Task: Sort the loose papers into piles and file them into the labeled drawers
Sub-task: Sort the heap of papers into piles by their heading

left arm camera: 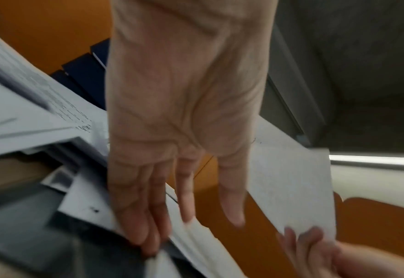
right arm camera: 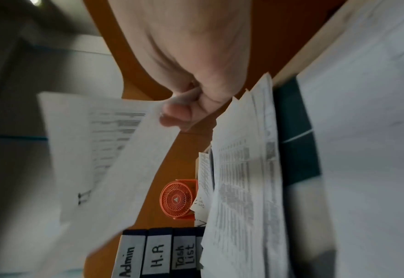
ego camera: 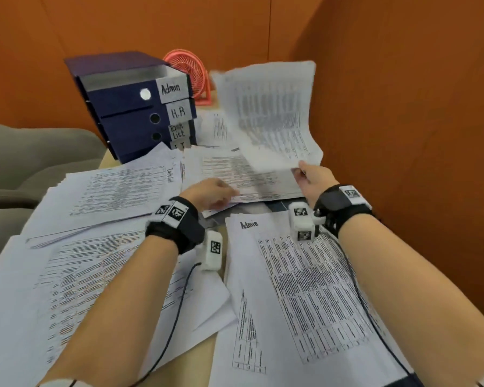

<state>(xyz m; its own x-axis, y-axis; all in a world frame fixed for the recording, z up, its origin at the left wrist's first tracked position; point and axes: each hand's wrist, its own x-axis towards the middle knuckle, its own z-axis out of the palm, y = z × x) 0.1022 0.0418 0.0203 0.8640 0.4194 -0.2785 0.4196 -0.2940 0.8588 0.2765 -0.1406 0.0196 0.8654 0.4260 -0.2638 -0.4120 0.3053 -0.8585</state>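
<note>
My right hand [ego camera: 303, 171] pinches the lower corner of one printed sheet [ego camera: 268, 115] and holds it up above the desk, right of the drawers. In the right wrist view that sheet [right arm camera: 101, 150] carries a handwritten "IT", and the thumb [right arm camera: 177, 112] lies on its edge. My left hand [ego camera: 227, 192] rests with fairly straight fingers [left arm camera: 143, 229] on the middle stack of papers [ego camera: 243, 177]. The dark blue drawer unit [ego camera: 123, 127] stands at the back left, labelled Admin, H.R, Task List and I.T. Its Admin drawer [ego camera: 129, 79] is pulled partly out.
A pile marked Task list [ego camera: 118, 191] lies left of centre. A pile marked Admin [ego camera: 291, 275] lies at the front right, and more sheets [ego camera: 53, 289] at the front left. An orange desk fan [ego camera: 190, 71] stands behind the drawers. Orange walls close the back and right. Grey chairs [ego camera: 25, 157] are at left.
</note>
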